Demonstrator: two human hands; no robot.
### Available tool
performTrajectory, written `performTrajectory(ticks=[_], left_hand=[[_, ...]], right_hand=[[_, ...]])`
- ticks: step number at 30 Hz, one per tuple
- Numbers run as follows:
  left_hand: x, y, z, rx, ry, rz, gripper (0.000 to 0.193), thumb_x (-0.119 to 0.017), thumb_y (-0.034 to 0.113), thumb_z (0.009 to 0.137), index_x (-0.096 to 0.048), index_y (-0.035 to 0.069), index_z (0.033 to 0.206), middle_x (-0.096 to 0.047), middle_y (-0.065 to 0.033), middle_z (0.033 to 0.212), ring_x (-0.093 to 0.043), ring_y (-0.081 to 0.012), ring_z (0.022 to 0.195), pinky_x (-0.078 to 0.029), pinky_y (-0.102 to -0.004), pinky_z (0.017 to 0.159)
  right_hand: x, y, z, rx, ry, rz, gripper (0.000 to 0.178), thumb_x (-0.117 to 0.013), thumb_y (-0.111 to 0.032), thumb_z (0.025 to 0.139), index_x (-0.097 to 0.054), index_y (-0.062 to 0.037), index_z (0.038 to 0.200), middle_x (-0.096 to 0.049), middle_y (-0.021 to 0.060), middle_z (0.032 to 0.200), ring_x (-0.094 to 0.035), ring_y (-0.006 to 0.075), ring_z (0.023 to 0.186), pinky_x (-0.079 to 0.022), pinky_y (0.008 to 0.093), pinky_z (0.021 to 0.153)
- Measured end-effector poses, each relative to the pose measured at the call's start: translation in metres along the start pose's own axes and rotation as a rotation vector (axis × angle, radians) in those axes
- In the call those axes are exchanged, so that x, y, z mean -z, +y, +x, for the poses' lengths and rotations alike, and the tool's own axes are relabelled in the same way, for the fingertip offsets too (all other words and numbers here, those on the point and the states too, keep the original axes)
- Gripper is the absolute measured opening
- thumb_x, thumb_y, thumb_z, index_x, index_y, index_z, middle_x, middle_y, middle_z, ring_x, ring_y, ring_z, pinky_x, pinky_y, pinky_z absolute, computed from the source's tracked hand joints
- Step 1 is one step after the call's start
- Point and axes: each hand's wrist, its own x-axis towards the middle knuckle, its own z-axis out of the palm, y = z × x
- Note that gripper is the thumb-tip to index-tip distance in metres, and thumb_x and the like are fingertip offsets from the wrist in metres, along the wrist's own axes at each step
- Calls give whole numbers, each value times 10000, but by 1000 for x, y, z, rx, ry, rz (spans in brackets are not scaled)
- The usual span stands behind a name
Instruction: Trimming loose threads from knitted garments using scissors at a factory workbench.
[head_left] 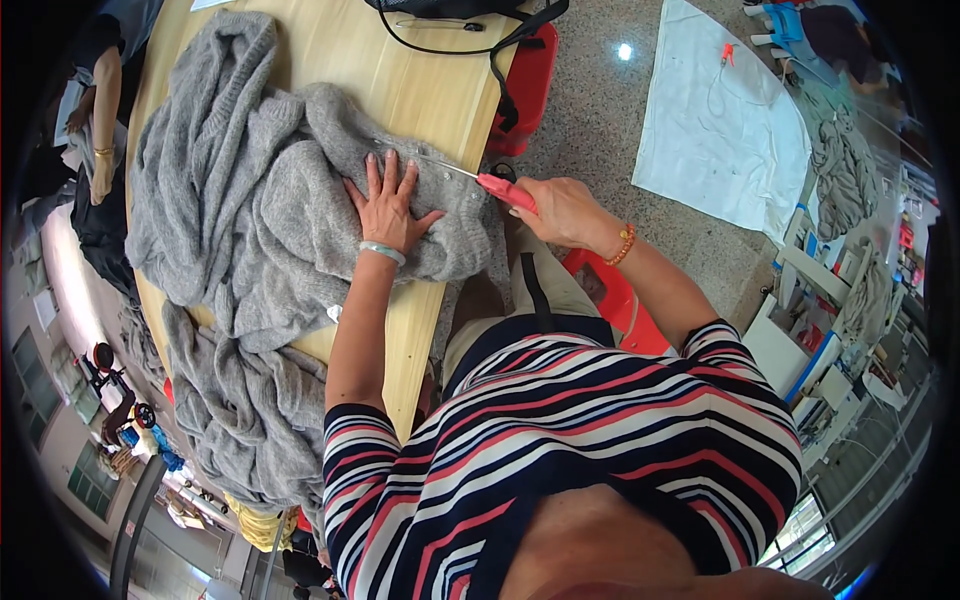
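Note:
A fuzzy grey knitted garment (285, 190) lies bunched over the wooden table, its ribbed edge near the table's right side. Flat on the knit, with fingers spread, rests my left hand (388, 212). My right hand (565, 212) is closed round the red handle (508, 192) of a slim tool. From that handle a thin metal shaft (458, 171) reaches left over the garment, toward my left fingertips; its exact tip is hard to make out. A few small shiny bead-like dots (473, 197) show on the knit beside the shaft.
More grey knitwear (250, 420) hangs over the near left of the wooden table (340, 45). A black bag (450, 8) with straps sits at its far edge. Red stools (530, 90) stand to the right, and a white sheet (720, 130) covers some floor. Another person's arm (104, 120) is at the left.

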Motion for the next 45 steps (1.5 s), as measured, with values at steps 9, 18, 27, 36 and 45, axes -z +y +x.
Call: performTrajectory(ticks=[9, 18, 27, 36, 45], left_hand=[[4, 37, 8, 36, 147, 44, 664, -657, 439, 813, -500, 72, 1343, -379, -205, 1465, -196, -401, 1429, -52, -701, 1088], [-32, 44, 12, -56, 98, -24, 579, -569, 440, 899, -422, 265, 1430, -258, -123, 1554, -251, -400, 1406, -182, -677, 1068], [-27, 43, 16, -59, 48, -42, 544, -577, 440, 896, -438, 333, 1411, -187, -102, 1581, -177, -421, 1428, -168, -775, 997], [-30, 36, 15, -45, 17, -98, 569, -593, 438, 885, -417, 369, 1422, -170, -80, 1591, -133, -465, 1428, -191, -768, 1000], [9, 29, -6, -99, 16, -253, 591, -644, 469, 798, -561, 176, 1303, -364, -215, 1467, -248, -417, 1401, -133, -699, 1078]], right_hand=[[-11, 26, -45, -65, 65, 45, 267, -591, -263, 900, -548, -77, 1087, -648, 199, 818, -628, 405, 783, -492, 491, 677], [-16, 23, -75, -205, 54, -90, 232, -584, -255, 886, -543, -63, 1008, -640, 212, 746, -640, 405, 732, -501, 501, 651], [0, -6, -62, -207, 60, -65, 253, -583, -302, 898, -576, -72, 1002, -632, 219, 747, -623, 429, 721, -485, 514, 651], [-2, -12, -32, -150, -8, -70, 304, -597, -329, 883, -597, -66, 1036, -650, 218, 785, -634, 421, 754, -495, 521, 677], [-3, 27, -86, -278, 115, -80, 291, -601, -291, 900, -564, -72, 1088, -636, 243, 805, -621, 440, 772, -483, 512, 666]])
